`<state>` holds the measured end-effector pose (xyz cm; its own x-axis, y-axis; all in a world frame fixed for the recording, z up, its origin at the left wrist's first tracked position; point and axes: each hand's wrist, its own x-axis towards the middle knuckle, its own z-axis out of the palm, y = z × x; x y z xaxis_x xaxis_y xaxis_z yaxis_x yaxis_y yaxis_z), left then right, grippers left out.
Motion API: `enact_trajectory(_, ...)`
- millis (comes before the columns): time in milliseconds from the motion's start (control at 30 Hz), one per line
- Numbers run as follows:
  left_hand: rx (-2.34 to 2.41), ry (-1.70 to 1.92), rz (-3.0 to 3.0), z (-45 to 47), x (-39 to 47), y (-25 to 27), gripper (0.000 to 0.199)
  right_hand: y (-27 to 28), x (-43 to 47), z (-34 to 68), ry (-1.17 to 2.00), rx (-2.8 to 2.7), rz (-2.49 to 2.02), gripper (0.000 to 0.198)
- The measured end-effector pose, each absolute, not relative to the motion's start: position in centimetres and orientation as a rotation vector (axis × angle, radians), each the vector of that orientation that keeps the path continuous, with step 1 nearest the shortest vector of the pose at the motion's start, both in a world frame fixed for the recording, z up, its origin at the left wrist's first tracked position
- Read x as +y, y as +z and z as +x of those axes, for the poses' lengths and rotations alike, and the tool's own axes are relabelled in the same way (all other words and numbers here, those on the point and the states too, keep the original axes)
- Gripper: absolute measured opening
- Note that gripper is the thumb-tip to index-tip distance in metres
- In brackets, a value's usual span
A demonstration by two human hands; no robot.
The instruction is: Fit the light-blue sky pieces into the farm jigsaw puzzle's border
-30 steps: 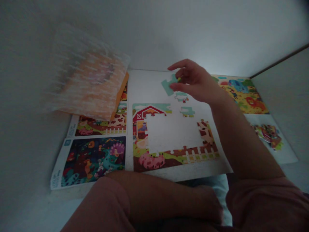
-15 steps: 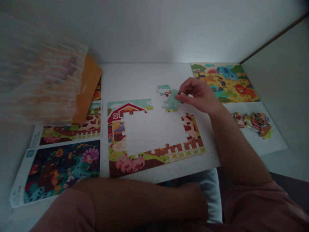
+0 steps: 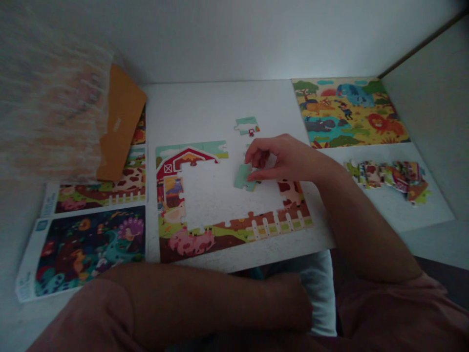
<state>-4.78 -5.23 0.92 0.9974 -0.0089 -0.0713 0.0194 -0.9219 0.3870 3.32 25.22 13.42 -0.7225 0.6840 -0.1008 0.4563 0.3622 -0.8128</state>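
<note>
Between thumb and fingers, my right hand [image 3: 273,159] pinches a pale green jigsaw piece [image 3: 242,177], over the right part of the open middle of a farm jigsaw puzzle [image 3: 234,231]. The puzzle's joined border shows a red barn, a pig, a white fence and a cow. Beyond the hand lies a joined pair or small group of sky pieces [image 3: 246,125] with a red tractor on it. Something pale green peeks out just behind my fingers, mostly covered. Low in the view, my left hand [image 3: 293,303] rests near my lap in shadow, its fingers hidden.
At the right lie a safari picture [image 3: 351,115] and a heap of loose jigsaw pieces [image 3: 392,178]. On the left are a dark forest picture box [image 3: 91,252], a farm picture [image 3: 128,183], and an orange card [image 3: 122,122] with clear bubble wrap [image 3: 54,112].
My right hand has moved left and nearer to me with the pale green piece, from beside the sky pieces to over the puzzle's middle. The left hand has stayed low.
</note>
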Motion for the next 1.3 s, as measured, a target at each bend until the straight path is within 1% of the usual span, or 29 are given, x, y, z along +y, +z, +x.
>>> enact_trajectory(133, -0.148, -0.061, 2.68, -4.9, -5.3, 0.5, 0.031, 14.0, 26.2, 5.1, 1.138, -2.355, -1.106, 0.037)
enact_trajectory(267, -0.155, -0.052, 2.648, -5.0, -5.5, 0.0, 0.034, 14.1, 27.2, 7.0, 0.955, -2.342, -1.175, 0.046)
enact_trajectory(367, -0.141, -0.068, 2.645, -4.7, -5.6, -0.2, 0.032, 13.5, 27.7, 7.3, 0.922, -2.376, -1.162, 0.052)
enact_trajectory(533, -0.145, -0.084, 2.634, -4.4, -5.4, -0.2, 0.033, 12.7, 27.9, 6.9, 0.942, -2.353, -1.165, 0.04)
enact_trajectory(767, -0.134, -0.074, 2.655, -4.3, -5.6, -0.3, 0.029, 11.5, 28.0, 5.9, 0.927, -2.342, -1.178, 0.052)
enact_trajectory(867, -0.124, -0.073, 2.667, -4.0, -5.7, -0.2, 0.028, 10.9, 27.9, 4.9, 0.799, -2.382, -1.079, 0.05)
enact_trajectory(933, -0.12, -0.065, 2.666, -3.9, -5.7, -0.2, 0.03, 10.5, 27.8, 4.3, 0.741, -2.413, -1.02, 0.046)
enact_trajectory(1100, -0.108, -0.026, 2.651, -4.1, -5.7, -0.1, 0.035, 9.9, 27.6, 3.7, 0.688, -2.463, -0.945, 0.04)
enact_trajectory(1300, -0.085, -0.008, 2.693, -4.3, -5.9, -0.2, 0.032, 9.6, 27.5, 3.7, 0.647, -2.505, -0.904, 0.041)
